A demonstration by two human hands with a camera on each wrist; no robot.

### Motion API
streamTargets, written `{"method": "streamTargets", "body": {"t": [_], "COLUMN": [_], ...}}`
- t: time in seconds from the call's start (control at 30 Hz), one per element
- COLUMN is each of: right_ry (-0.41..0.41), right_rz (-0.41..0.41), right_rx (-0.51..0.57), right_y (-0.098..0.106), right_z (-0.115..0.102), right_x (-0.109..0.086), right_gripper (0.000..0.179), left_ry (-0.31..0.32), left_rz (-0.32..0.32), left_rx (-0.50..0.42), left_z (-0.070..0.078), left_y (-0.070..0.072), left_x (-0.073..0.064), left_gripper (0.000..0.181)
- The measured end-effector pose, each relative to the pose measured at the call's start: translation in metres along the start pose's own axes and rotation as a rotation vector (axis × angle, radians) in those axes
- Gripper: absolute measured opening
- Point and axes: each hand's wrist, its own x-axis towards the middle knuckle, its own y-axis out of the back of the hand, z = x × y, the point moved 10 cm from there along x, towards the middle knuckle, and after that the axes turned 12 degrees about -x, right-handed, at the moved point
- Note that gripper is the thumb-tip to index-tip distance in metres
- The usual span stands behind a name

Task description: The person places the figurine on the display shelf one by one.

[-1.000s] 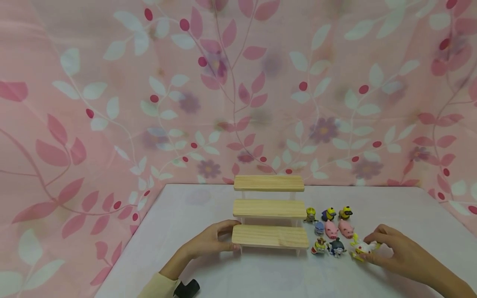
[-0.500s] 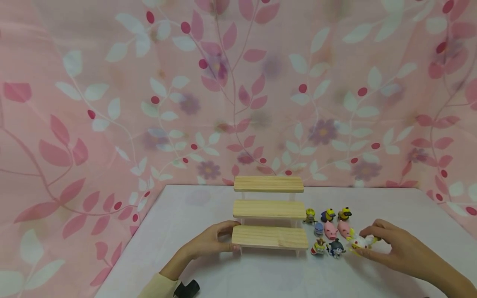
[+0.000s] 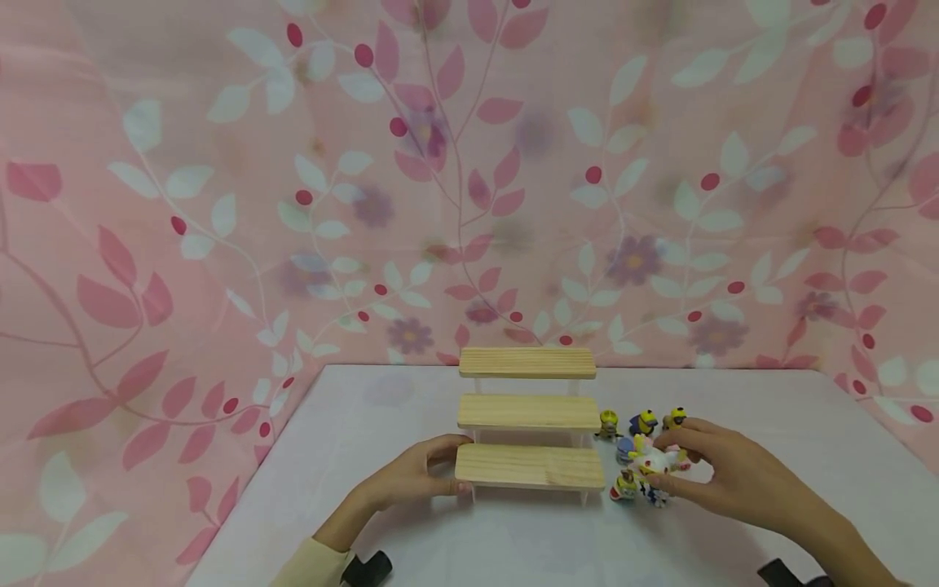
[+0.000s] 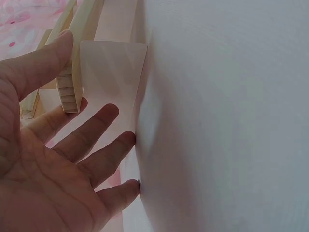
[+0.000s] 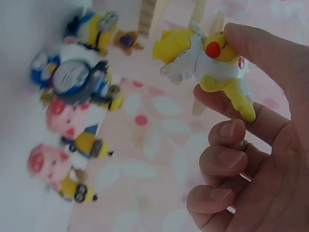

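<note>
A three-tier wooden display shelf [image 3: 530, 466] on clear supports stands mid-table. My left hand [image 3: 411, 477] holds the left end of its lowest board [image 4: 69, 92], thumb on one side and index finger on the other, the other fingers spread. My right hand [image 3: 741, 469] pinches a white and yellow toy figurine [image 5: 224, 70] between thumb and index finger, raised over the group of small toys right of the shelf. Its other fingers curl loosely. Two pink toy pigs [image 5: 50, 162] sit below it, hidden from the head view by the hand and figurine.
Several yellow minion figures [image 3: 642, 422] stand at the back of the group. A blue figure [image 3: 625, 450], a red and yellow figure [image 3: 623, 487] and a dark-haired figure [image 3: 654, 496] sit nearer the shelf. A pink floral cloth [image 3: 469, 179] hangs behind the white table [image 3: 411, 546].
My right hand has moved left with the figurine, from the right side of the toys to over them, lifting it off the table. The left hand stays on the shelf.
</note>
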Motion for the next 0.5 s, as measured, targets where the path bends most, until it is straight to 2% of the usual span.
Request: {"method": "streamTargets", "body": {"t": [0.27,0.5], "right_ry": [0.074,0.125], "right_rz": [0.035,0.023], "right_rx": [0.059,0.098], "right_y": [-0.005,-0.015], "right_z": [-0.031,-0.052], "right_x": [0.02,0.036], "right_gripper": [0.032,0.032], "left_ry": [-0.001,-0.006], "left_rz": [-0.003,-0.004], "left_rx": [0.004,0.001], "left_z": [-0.001,0.0], "left_y": [0.001,0.0], "left_x": [0.0,-0.001], "left_gripper": [0.065,0.064]}}
